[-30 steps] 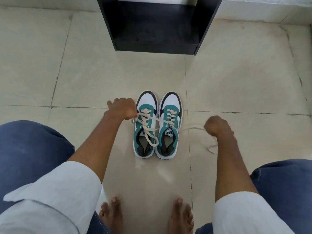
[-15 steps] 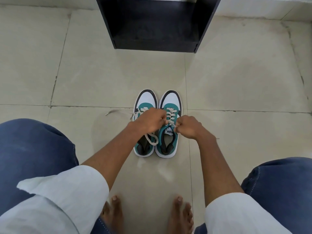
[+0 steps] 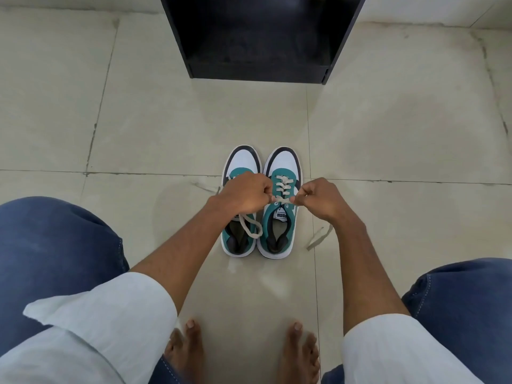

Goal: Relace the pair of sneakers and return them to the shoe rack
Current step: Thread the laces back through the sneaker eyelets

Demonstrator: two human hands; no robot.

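Here, on pale floor tiles [image 3: 138, 106], both hands' grips pinch the right sneaker's lace [image 3: 282, 200].

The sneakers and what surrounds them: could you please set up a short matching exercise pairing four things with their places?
1. left hand
2. right hand
3. shoe rack
4. loose lace end

A. on the floor, right of the right sneaker
B. beyond the toes
C. over the left sneaker
D. pinching lace at the right sneaker's right edge

Pairs: 1-C, 2-D, 3-B, 4-A

Two sneakers [image 3: 261, 206], two hands — left hand [image 3: 243, 194], right hand [image 3: 318, 196] — one shoe rack [image 3: 260, 37], two bare feet [image 3: 243, 353].
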